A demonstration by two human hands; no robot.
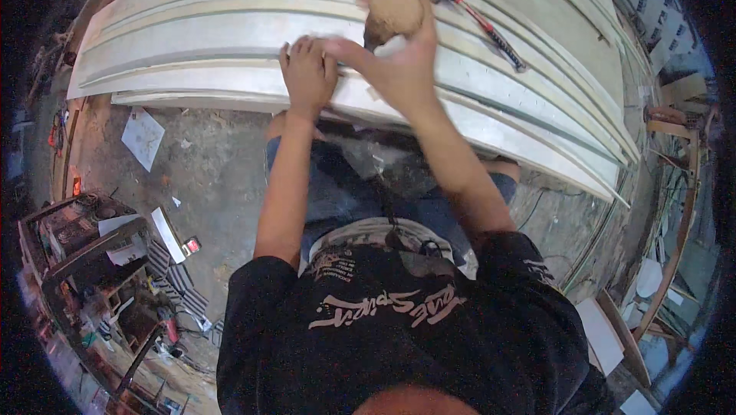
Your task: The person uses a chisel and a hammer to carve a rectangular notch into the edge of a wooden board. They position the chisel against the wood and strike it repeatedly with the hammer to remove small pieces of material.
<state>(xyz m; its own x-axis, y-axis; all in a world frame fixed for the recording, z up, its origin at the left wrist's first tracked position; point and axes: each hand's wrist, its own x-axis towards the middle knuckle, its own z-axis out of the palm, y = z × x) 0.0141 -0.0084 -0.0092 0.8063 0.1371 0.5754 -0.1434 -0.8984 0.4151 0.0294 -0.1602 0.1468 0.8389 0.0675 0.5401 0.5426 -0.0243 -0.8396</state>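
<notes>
My left hand (308,74) rests at the near edge of the pale long boards (230,35). Its fingers are bent and pressed together; what they pinch, if anything, is hidden. Just to its right is my right hand (402,70), blurred by motion, with the thumb stretched toward the left fingers. The other right fingers curve around a round object (396,8) with a tan top and dark brown side, whose kind I cannot make out. Beyond my right hand, a claw hammer (483,24) with a red and black handle lies on the boards.
Long boards and strips are stacked across my knees' far side. A white sheet (142,139) lies on the grey floor (222,177). At lower left stands a dark, cluttered box (84,242) among tools. Panels (613,338) and a curved brown bar (682,223) stand at right.
</notes>
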